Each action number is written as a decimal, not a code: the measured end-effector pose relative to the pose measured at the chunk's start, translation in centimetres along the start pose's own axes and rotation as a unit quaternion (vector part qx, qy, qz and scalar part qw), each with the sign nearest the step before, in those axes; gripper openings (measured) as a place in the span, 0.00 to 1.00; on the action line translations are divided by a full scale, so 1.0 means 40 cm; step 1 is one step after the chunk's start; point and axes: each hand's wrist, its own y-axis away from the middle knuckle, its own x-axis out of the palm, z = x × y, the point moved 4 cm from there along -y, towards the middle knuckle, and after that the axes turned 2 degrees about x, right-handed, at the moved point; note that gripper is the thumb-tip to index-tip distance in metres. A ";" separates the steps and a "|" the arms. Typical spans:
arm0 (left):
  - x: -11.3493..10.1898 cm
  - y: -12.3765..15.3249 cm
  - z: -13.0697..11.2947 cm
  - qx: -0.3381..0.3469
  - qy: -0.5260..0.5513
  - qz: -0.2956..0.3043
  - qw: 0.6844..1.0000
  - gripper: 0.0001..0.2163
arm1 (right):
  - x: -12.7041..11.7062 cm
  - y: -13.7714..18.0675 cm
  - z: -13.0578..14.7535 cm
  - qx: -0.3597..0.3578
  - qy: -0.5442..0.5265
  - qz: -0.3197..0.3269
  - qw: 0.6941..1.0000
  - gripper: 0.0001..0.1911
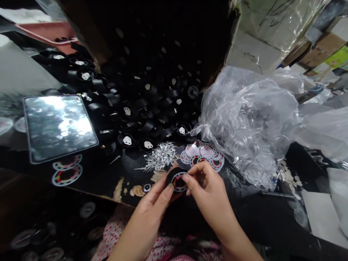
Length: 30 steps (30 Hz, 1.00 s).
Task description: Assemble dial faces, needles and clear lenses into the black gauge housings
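Observation:
Between my hands is a small black round gauge housing [170, 175] with a printed dial disc [176, 183] on its front. My left hand [153, 204] wraps around the housing from the left, thumb on its near rim. At the dial's right edge, the thumb and fingers of my right hand [209, 194] are closed on it. Just beyond lie a heap of small white pointers [163, 156] and a pile of printed dial discs [208, 154]. A small dark ring-shaped part [147, 187] sits left of the housing.
Many black housings [148, 125] with white plates fill the back. A plastic bag of clear round covers [252, 145] stands right. To the left are a shiny flat panel [61, 127] and two dial discs [67, 175]. The table edge [100, 195] is chipped.

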 end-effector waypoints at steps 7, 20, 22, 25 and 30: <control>-0.017 -0.006 0.008 0.017 -0.035 0.036 0.999 0.20 | -0.011 -0.008 -0.013 0.028 0.023 0.034 0.999 0.09; -0.023 -0.017 -0.029 0.030 -0.148 0.080 0.985 0.20 | -0.011 -0.021 -0.024 0.110 -0.032 0.135 0.984 0.12; -0.023 -0.021 -0.036 0.046 -0.174 0.076 0.981 0.21 | -0.013 -0.021 -0.021 0.104 -0.016 0.136 0.985 0.12; -0.016 -0.025 -0.043 0.047 -0.182 0.083 0.979 0.20 | -0.013 -0.023 -0.023 0.110 -0.007 0.134 0.985 0.12; -0.003 -0.026 -0.041 0.051 -0.171 0.095 0.979 0.18 | -0.015 -0.025 -0.029 0.070 0.053 0.096 0.992 0.12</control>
